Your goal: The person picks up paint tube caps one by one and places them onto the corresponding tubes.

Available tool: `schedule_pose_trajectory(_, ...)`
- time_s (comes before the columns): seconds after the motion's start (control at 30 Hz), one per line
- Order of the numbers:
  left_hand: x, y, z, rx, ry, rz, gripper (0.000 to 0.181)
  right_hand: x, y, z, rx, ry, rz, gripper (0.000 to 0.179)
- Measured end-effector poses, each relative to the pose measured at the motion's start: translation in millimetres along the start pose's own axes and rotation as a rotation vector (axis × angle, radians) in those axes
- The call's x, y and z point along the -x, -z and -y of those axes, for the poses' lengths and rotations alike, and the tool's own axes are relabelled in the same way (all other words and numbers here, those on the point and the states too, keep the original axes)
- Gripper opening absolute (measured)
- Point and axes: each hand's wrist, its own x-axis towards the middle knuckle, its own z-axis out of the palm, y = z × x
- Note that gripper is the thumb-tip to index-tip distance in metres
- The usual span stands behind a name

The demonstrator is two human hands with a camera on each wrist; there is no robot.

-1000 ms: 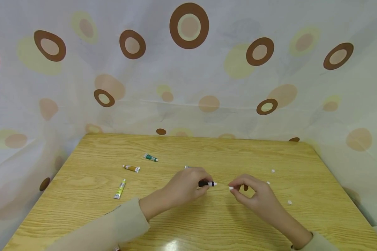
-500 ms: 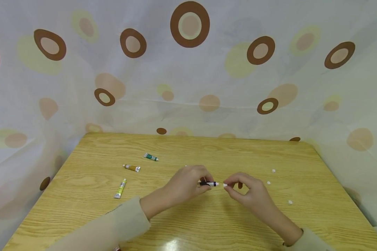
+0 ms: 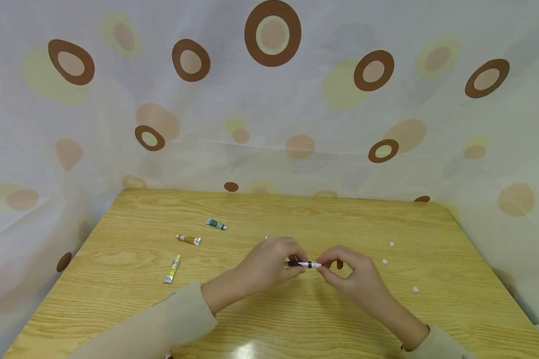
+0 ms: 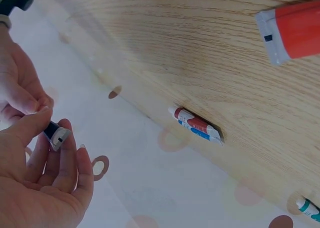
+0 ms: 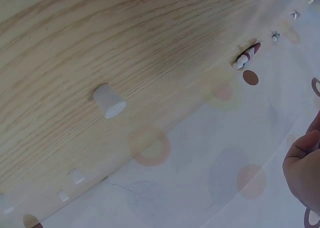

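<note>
Cloth-walled booth [image 3: 269,109] (wooden table [image 3: 341,219] inside)

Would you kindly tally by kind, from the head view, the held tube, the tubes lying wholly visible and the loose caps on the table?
Dark tube in left hand: 1
Green tube: 1
Ochre tube: 1
Yellow tube: 1
Loose white caps: 3
Total: 7

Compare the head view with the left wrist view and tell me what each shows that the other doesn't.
Head only: the yellow tube and the brown tube, lying on the table.

Left wrist only: the flat end of the dark tube, a red-and-blue label, and the broad body of a red tube; the head view has just a red sliver at its bottom edge, perhaps the same tube.

Both: the left hand holding the dark tube, the right hand, the green tube, table and patterned cloth.
</note>
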Motion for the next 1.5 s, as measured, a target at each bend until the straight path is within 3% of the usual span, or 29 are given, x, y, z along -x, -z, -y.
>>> schedule_pose_trajectory(0.3, -1.3, 0.0, -0.9, 0.01, -0.024, -0.005, 0.01, -0.6, -1.4, 0.7, -0.008, 0.03, -0.008, 0.031)
schedule_pose_trajectory(0.53, -1.8, -0.2, -1.5, 0.011, -0.033, -0.015, 0.009, -0.5, -1.3, 1.2, 0.007, -0.005, 0.004, 0.027)
schedule_pose_trajectory(0.8, -2.0, -1.0, -1.1, -0.004, -0.044, -0.025, 0.009, -1.9, -0.2, 1.3, -0.015, -0.014, 0.021, 0.006)
schedule_pose_trajectory(1.13, -2.3, -0.3, 0.4, -0.015, -0.012, 0.002, 0.011, 1.5, 2.6, -1.9, 0.046, -0.023, 0.047, 0.029)
schedule_pose_trajectory(1.3, -2.1, 1.0, -0.2, -0.008, 0.018, 0.016, 0.011, 2.4, 3.2, -4.3, 0.081, 0.066, 0.005, 0.04)
schedule_pose_trajectory(1.5, -3.0, 1.5, -1.0, 0.017, 0.021, 0.026, 0.01, 2.2, 1.5, -7.4, 0.041, 0.139, -0.013, 0.043)
